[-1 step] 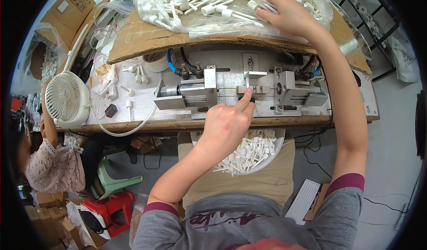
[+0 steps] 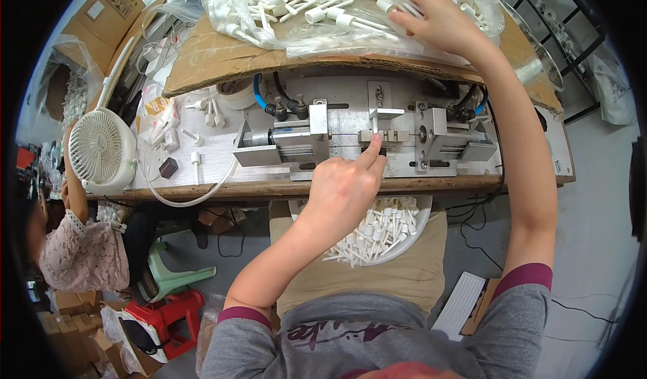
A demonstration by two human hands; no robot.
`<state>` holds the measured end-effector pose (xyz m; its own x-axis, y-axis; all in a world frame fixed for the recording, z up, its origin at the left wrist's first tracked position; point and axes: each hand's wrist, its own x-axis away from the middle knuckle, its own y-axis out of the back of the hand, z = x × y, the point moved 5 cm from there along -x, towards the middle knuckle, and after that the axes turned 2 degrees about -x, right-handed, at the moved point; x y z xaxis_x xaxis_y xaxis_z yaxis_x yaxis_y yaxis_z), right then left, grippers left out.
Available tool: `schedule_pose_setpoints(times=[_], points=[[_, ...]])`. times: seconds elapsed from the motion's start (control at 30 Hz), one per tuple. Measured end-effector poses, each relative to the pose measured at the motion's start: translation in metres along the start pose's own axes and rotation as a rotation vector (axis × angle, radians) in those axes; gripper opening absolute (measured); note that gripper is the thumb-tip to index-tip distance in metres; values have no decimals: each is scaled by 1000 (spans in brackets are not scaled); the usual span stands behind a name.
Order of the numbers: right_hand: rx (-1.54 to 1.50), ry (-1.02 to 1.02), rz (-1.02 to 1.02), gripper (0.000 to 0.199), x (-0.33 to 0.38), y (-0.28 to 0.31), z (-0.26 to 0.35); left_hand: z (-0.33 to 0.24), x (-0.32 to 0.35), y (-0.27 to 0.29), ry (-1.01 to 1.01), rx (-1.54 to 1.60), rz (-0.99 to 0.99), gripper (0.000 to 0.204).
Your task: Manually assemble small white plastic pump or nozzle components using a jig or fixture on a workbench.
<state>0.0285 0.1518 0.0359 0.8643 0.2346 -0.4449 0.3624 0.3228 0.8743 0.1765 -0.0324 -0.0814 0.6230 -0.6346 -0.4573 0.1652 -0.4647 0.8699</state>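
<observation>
My left hand point(image 2: 347, 183) reaches over the bench edge with its index finger stretched out. That fingertip rests on a small slotted metal block point(image 2: 396, 136) in the middle of a metal clamping fixture point(image 2: 320, 136); the other fingers are bent and partly hidden, and I see nothing in them. Up at the far right, my right hand point(image 2: 441, 22) is closed on a white plastic stem with a cap point(image 2: 406, 3), above a clear plastic bag point(image 2: 229, 8) of similar capped stems point(image 2: 317, 14). Whether it holds more than one, I cannot tell.
Over the fixture's back lies a cardboard sheet point(image 2: 202, 59) carrying the bag. A basin point(image 2: 421, 227) of white stems sits on my lap. To the left stand a white fan point(image 2: 101, 146) and loose stems point(image 2: 214, 113); another person's lace sleeve point(image 2: 87, 254) shows beyond.
My right hand has lifted very slightly from the pile, with the white stem in its fingers. My left hand stays at the metal block.
</observation>
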Motion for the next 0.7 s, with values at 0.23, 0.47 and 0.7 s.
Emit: schedule_pose_setpoints(times=[0.23, 0.47, 0.7], points=[[-495, 125, -96, 30, 38, 21, 11, 7, -2, 10, 96, 303, -35, 31], [-371, 533, -102, 24, 139, 4, 72, 32, -5, 29, 532, 1615, 64, 36], [-863, -276, -202, 27, 163, -2, 37, 20, 7, 40, 302, 991, -134, 37]])
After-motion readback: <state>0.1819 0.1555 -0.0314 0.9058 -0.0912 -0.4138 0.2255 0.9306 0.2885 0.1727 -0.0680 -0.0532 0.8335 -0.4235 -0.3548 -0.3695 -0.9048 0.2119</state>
